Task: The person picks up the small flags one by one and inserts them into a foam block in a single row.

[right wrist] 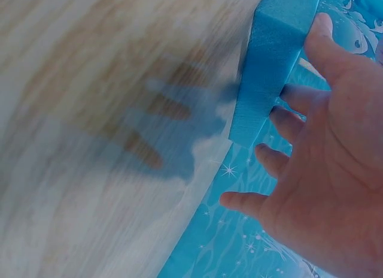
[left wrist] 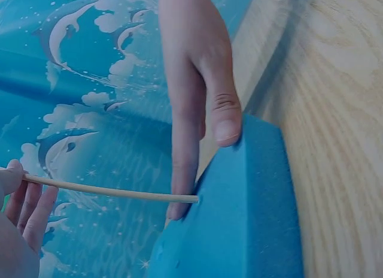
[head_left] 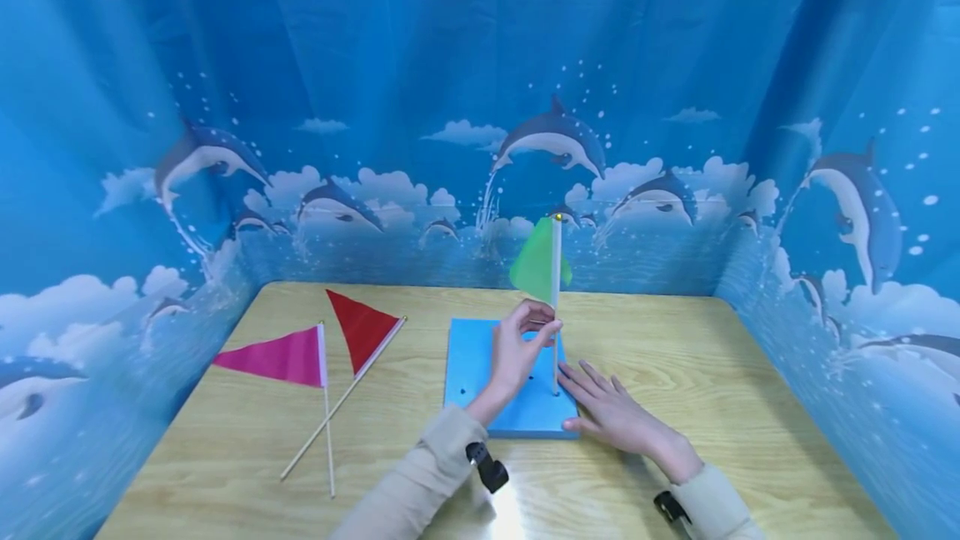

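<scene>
A green pennant [head_left: 534, 265] stands nearly upright on its thin wooden stick [left wrist: 114, 191]. My left hand [head_left: 516, 352] pinches this stick just below the cloth, between thumb and fingers. The stick's lower end meets a hole near the right front corner of a blue foam block [head_left: 471, 352]; how deep it sits cannot be told. Against the block's right side rests my right hand [head_left: 611, 413], fingers spread and straight. In the right wrist view its thumb [right wrist: 323, 26] touches the block's edge.
Left of the block, a magenta pennant [head_left: 288, 359] and a red pennant [head_left: 363, 332] lie on the wooden table [head_left: 645, 490], their sticks crossing. Other small holes dot the block's top. A blue dolphin-print curtain [head_left: 450, 65] surrounds the table's back and sides.
</scene>
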Demonstrator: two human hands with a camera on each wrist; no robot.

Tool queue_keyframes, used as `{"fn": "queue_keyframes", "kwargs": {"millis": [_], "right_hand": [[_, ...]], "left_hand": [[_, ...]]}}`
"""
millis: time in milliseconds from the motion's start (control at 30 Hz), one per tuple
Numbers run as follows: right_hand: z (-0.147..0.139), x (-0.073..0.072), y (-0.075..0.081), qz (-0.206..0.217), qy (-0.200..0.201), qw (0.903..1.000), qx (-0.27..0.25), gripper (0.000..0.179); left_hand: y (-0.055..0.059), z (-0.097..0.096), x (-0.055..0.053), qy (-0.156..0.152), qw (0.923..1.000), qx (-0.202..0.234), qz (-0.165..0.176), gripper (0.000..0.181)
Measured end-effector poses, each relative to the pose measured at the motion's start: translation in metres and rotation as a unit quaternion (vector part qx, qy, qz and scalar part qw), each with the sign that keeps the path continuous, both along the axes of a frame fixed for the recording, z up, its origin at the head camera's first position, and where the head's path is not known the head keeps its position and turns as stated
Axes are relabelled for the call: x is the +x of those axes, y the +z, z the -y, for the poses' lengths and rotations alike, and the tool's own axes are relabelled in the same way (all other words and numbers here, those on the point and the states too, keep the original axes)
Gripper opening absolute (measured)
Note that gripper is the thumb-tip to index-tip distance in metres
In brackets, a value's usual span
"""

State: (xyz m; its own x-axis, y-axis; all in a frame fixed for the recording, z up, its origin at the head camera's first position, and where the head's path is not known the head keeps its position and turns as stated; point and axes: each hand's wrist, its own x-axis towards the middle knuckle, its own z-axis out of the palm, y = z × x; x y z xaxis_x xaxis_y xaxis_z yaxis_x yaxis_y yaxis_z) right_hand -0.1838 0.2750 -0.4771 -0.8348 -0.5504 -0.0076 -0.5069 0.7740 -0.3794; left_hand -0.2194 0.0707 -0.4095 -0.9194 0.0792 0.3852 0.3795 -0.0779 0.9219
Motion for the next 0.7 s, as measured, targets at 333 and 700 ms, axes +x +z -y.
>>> {"fn": "queue_keyframes", "kwargs": {"millis": [333,700], "right_hand": [[0.002,0.0,0.005,0.015,-0.014,0.9995,0.025,0.075],[0.003,-0.002,0.003,0.022,-0.02,0.9991,0.031,0.076]], "left_hand": [[-0.034,-0.013,-0.021,0.008,0.9998,-0.019,0.004,0.017],[-0.041,-0.012,-0.022,0.005,0.9975,-0.07,0.005,0.015]]}}
